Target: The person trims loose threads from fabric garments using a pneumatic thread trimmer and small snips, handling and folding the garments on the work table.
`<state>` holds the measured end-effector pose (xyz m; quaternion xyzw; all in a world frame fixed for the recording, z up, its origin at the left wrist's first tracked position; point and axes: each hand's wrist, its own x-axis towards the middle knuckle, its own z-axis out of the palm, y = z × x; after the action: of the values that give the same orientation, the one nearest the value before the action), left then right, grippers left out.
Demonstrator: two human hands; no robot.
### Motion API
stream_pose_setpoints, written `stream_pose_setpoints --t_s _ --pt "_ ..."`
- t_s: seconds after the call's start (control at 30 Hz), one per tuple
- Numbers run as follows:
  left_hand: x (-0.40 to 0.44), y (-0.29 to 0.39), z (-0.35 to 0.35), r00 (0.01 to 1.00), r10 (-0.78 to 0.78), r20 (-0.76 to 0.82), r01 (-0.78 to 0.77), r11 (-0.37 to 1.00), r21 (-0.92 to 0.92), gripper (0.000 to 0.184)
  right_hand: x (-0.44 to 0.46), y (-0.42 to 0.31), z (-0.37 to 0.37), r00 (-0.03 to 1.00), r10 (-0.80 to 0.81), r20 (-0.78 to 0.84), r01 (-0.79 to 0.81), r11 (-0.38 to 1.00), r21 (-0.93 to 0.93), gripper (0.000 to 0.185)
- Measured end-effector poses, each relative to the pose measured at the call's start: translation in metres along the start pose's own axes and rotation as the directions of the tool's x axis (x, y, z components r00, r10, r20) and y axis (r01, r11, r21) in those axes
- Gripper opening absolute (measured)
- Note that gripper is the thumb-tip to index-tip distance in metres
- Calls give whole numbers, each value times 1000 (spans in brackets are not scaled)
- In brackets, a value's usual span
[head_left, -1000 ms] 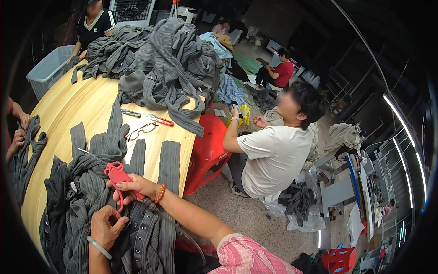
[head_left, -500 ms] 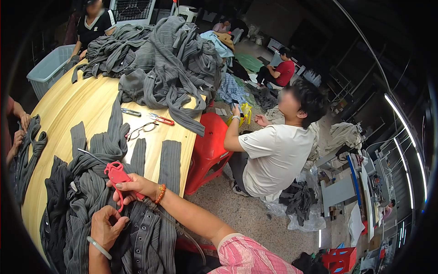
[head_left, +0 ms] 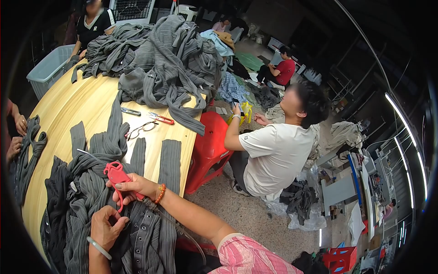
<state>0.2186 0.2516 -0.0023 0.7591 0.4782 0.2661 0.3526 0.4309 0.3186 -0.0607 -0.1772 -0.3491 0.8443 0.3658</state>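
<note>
My right hand (head_left: 135,186), with a beaded bracelet at the wrist, is wrapped round a red air gun (head_left: 117,174) whose thin metal nozzle points to the upper left. A hose runs back from its handle under my forearm. My left hand (head_left: 106,228), wearing a pale bangle, is curled just below, thumb and forefinger close together near the gun's red trigger; what they hold, if anything, is too small to tell. Beneath both hands lie dark grey ribbed garments (head_left: 89,196), one with a row of metal eyelets.
Past my hands on the wooden table (head_left: 54,123) lie glasses (head_left: 142,130), red snips (head_left: 161,118), dark-handled snips (head_left: 131,111) and a large garment pile (head_left: 159,64). A co-worker's hands hold cloth at left. A red stool (head_left: 210,141) and a seated person (head_left: 278,150) are at right.
The co-worker's upper hand at the left edge has shifted slightly on the cloth. The seated person in the light shirt has moved slightly. My hands have stayed in place.
</note>
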Motion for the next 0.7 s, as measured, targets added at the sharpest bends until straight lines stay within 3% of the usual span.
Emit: stream_pose_setpoints --t_s 0.7 --pt "3 -5 4 999 37 -28 -35 998 56 28 6 8 -5 999 -44 26 42 997 62 40"
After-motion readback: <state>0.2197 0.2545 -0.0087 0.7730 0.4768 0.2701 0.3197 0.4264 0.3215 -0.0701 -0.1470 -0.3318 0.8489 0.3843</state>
